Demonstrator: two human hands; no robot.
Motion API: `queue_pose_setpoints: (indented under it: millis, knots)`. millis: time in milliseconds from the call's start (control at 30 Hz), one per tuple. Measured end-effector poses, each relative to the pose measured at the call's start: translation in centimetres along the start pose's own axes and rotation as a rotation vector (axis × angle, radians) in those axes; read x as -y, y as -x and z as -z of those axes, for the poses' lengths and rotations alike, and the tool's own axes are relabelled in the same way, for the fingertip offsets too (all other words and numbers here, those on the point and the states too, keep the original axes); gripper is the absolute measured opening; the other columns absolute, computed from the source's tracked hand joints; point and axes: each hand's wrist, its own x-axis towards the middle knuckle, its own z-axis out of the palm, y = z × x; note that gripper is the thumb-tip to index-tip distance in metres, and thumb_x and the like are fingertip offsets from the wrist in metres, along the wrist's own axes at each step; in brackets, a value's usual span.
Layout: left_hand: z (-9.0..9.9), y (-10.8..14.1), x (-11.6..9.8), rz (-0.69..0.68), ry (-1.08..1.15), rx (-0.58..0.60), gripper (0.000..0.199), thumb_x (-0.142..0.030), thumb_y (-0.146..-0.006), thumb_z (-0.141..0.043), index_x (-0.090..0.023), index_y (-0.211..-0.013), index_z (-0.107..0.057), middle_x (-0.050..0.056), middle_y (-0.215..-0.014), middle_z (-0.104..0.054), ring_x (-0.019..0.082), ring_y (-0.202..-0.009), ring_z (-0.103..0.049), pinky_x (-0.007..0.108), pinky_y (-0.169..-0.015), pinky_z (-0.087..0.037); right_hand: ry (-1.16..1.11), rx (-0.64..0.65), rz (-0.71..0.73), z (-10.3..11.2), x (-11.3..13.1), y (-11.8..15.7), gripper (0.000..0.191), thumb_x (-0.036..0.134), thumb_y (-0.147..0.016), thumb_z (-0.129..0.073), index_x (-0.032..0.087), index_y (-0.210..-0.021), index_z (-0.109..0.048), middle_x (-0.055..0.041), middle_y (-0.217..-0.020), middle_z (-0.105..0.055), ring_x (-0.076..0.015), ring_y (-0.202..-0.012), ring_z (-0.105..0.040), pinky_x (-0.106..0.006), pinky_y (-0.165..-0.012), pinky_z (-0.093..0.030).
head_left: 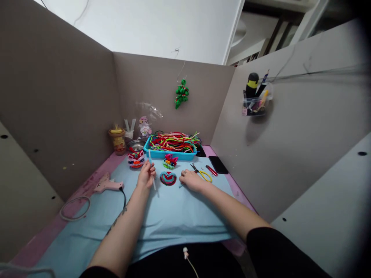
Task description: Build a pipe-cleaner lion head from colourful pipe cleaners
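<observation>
The left hand (147,174) curls its fingers around a glue stick (154,184). The right hand (191,180) bends its fingers; I can't tell their hold. A red-and-blue fuzzy piece (168,178) lies between, away from the tabletop's (49,233) front edge.

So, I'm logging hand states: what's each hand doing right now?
Left hand: closed around a translucent stick.
Right hand: curled low over the blue cloth; whether it grips anything cannot be told.

This is a craft workspace (185,210) — glue gun (108,185), pliers (198,170), colourful strands (174,142).
</observation>
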Motion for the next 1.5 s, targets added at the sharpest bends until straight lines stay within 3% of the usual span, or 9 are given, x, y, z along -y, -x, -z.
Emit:
queue_pose_setpoints:
  millis: [133, 233, 400, 600, 700, 833, 933, 1300, 1500]
  knots:
    - [0.1, 0.1, 0.3, 0.015, -0.018, -0.003, 0.017, -0.012, -0.081, -0.060, -0.019, -0.092, -0.049, -0.003, -0.069, -0.053, 0.000, -0.042, -0.042, 0.006, -0.035, -0.026, -0.028, 0.033, 0.050, -0.2, -1.0, 0.1, 0.014, 0.016, -0.085, -0.049, 0.020, -0.093, -0.061, -0.0080, -0.101, -0.056, -0.0201, -0.092, -0.050, -0.027, -0.071, -0.035]
    - [0.4, 0.1, 0.5, 0.009, -0.025, -0.024, 0.017, -0.014, -0.082, -0.059, -0.019, -0.095, -0.050, -0.003, -0.070, -0.054, 0.000, -0.042, -0.043, 0.007, -0.035, -0.027, -0.060, -0.053, -0.116, 1.2, -2.6, -1.0, 0.020, 0.011, -0.084, -0.045, 0.020, -0.097, -0.058, -0.0074, -0.101, -0.056, -0.0174, -0.083, -0.053, -0.026, -0.067, -0.035]
    - [1.0, 0.0, 0.8, 0.006, -0.065, -0.039, 0.016, -0.017, -0.085, -0.056, -0.019, -0.100, -0.050, -0.001, -0.069, -0.057, 0.003, -0.042, -0.046, 0.009, -0.035, -0.029, -0.167, -0.430, -0.453, 6.1, -5.8, -7.8, 0.025, 0.018, -0.092, -0.035, 0.019, -0.105, -0.056, -0.0104, -0.107, -0.058, -0.0197, -0.090, -0.056, -0.028, -0.075, -0.038]
    - [1.1, 0.2, 1.1, 0.004, -0.085, -0.012, 0.023, -0.010, -0.084, -0.056, -0.018, -0.105, -0.052, 0.001, -0.078, -0.065, 0.006, -0.056, -0.060, 0.014, -0.048, -0.046, -0.501, -0.458, -0.479, 6.2, -3.9, -13.5, 0.034, 0.016, -0.083, -0.049, 0.013, -0.117, -0.052, -0.0135, -0.121, -0.057, -0.0206, -0.111, -0.053, -0.030, -0.092, -0.039]
    - [0.7, 0.5, 1.3, 0.010, -0.036, 0.053, 0.018, -0.006, -0.085, -0.052, -0.016, -0.100, -0.055, 0.003, -0.082, -0.066, 0.011, -0.076, -0.067, 0.020, -0.068, -0.053, -0.791, -0.577, -0.400, 2.9, 0.2, -11.4, 0.022, 0.024, -0.084, -0.049, 0.016, -0.104, -0.056, -0.0082, -0.100, -0.065, -0.0181, -0.093, -0.061, -0.030, -0.083, -0.046]
    - [0.3, 1.0, 2.1, 0.003, -0.019, 0.142, 0.013, -0.005, -0.083, -0.054, -0.016, -0.090, -0.055, 0.005, -0.094, -0.068, 0.015, -0.097, -0.065, 0.030, -0.086, -0.051, -1.239, -0.349, -0.399, -1.0, 5.2, -6.3, 0.025, 0.040, -0.084, -0.048, 0.021, -0.100, -0.048, 0.0024, -0.068, -0.062, -0.0124, -0.050, -0.058, -0.023, -0.048, -0.044]
    - [0.2, 1.3, 2.7, 0.005, -0.073, 0.190, 0.013, -0.008, -0.081, -0.059, -0.017, -0.090, -0.055, 0.005, -0.101, -0.067, 0.016, -0.102, -0.063, 0.032, -0.090, -0.049, -1.288, -0.288, -0.349, -2.2, 6.6, -3.9, 0.020, 0.033, -0.082, -0.048, 0.021, -0.098, -0.050, 0.0053, -0.061, -0.058, -0.0089, -0.042, -0.050, -0.019, -0.043, -0.037]
    - [1.2, -0.5, 2.1, -0.179, -0.133, -0.018, 0.020, -0.006, -0.074, -0.067, -0.017, -0.090, -0.063, 0.001, -0.082, -0.067, 0.008, -0.074, -0.064, 0.020, -0.075, -0.051, -0.945, -0.504, -0.289, -2.1, 5.9, -1.5, 0.023, 0.030, -0.084, -0.045, 0.021, -0.084, -0.067, 0.0007, -0.066, -0.064, -0.0141, -0.062, -0.056, -0.023, -0.059, -0.039]
    - [1.4, -0.8, -0.6, -0.327, -0.026, -0.154, 0.013, -0.006, -0.079, -0.060, -0.018, -0.084, -0.060, -0.001, -0.085, -0.067, 0.006, -0.077, -0.064, 0.018, -0.075, -0.049, -0.904, -0.600, -0.458, -1.8, 0.9, 1.6, 0.031, 0.034, -0.082, -0.044, 0.017, -0.091, -0.068, -0.0008, -0.061, -0.061, -0.0148, -0.057, -0.054, -0.024, -0.057, -0.039]
